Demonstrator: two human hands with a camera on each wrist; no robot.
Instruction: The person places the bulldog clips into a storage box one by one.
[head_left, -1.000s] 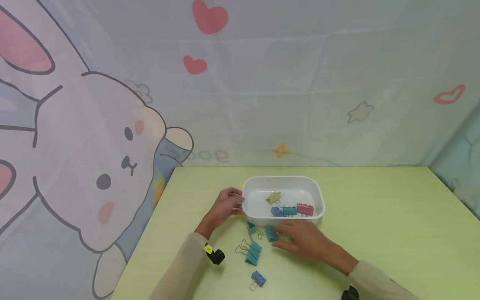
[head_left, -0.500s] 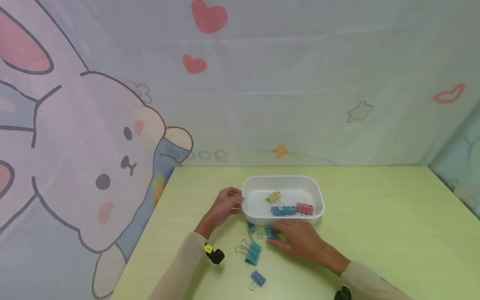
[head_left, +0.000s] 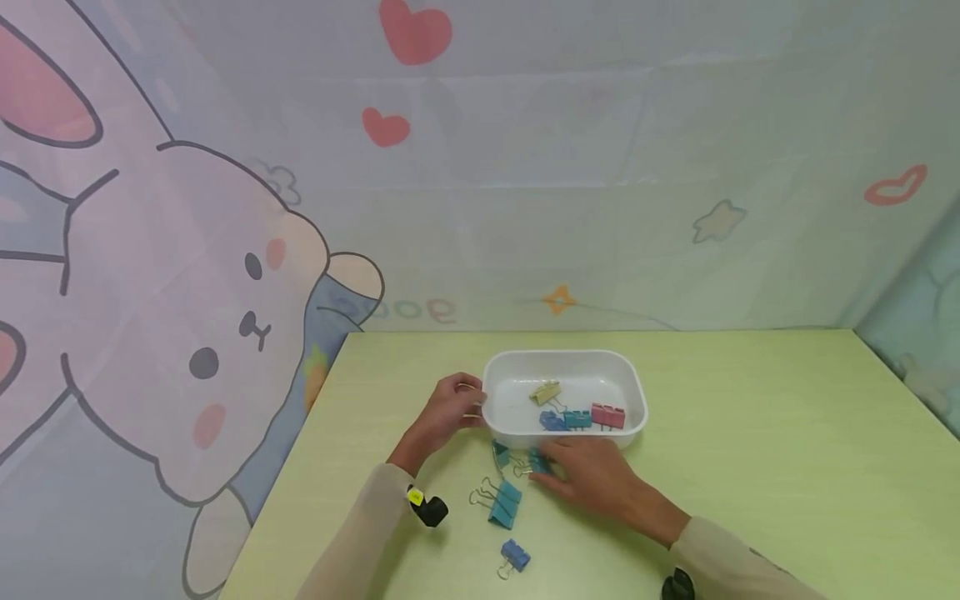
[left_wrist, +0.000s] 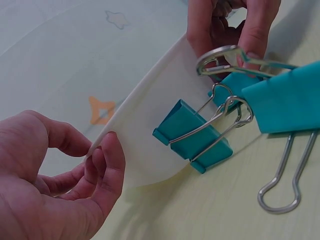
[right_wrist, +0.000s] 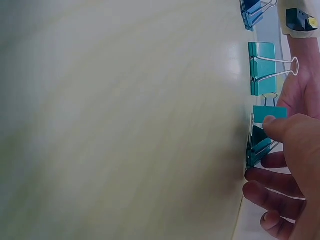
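My left hand (head_left: 444, 414) grips the left rim of a white plastic tray (head_left: 607, 385), its thumb and fingers on either side of the edge in the left wrist view. At the tray's front side, my right hand (head_left: 592, 473) pinches a teal binder clip (head_left: 538, 460) between thumb and fingers; its wire handles point left. Close beside that clip, against the tray, is another teal binder clip (left_wrist: 192, 137). A larger teal binder clip (head_left: 505, 503) lies nearer the front, with a small blue binder clip (head_left: 515, 554) beyond it toward me.
Inside the tray lie a yellow binder clip (head_left: 545, 392), a blue one (head_left: 552, 421), a teal one (head_left: 577, 419) and a pink one (head_left: 608, 415). The light green table (head_left: 772, 433) meets a printed cloth backdrop (head_left: 600, 167) at its back edge.
My right hand has moved a little left and its fingers have closed in around the teal binder clip. The left hand and the tray have stayed in place.
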